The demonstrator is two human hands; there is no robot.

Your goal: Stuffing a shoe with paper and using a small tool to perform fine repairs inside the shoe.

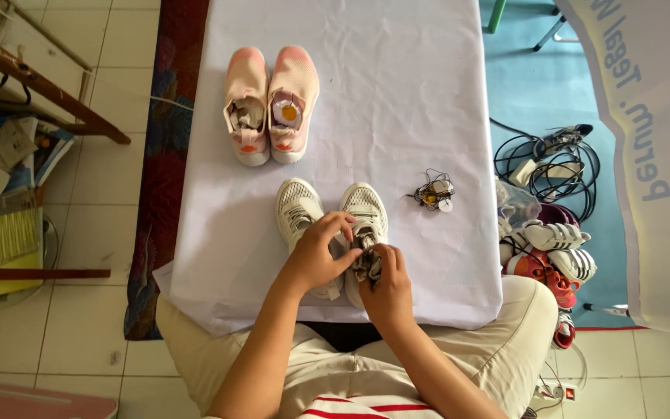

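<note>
A pair of white mesh sneakers lies toe-away on the white cloth-covered table [397, 93]; the left shoe [296, 209] and the right shoe [366, 211] sit side by side. My left hand [318, 252] rests over the right shoe's opening, fingers pinching crumpled dark-printed paper [366, 260] at its mouth. My right hand [385, 283] grips the same wad from below. Farther up the table stands a pair of pink sneakers [271, 105], one with paper stuffing showing.
A small tangle of dark string with tags [432, 192] lies right of the white shoes. On the floor at right are a heap of shoes [548, 256], coiled cables [544, 163] and a white banner [645, 155]. A wooden bench [40, 85] stands at left.
</note>
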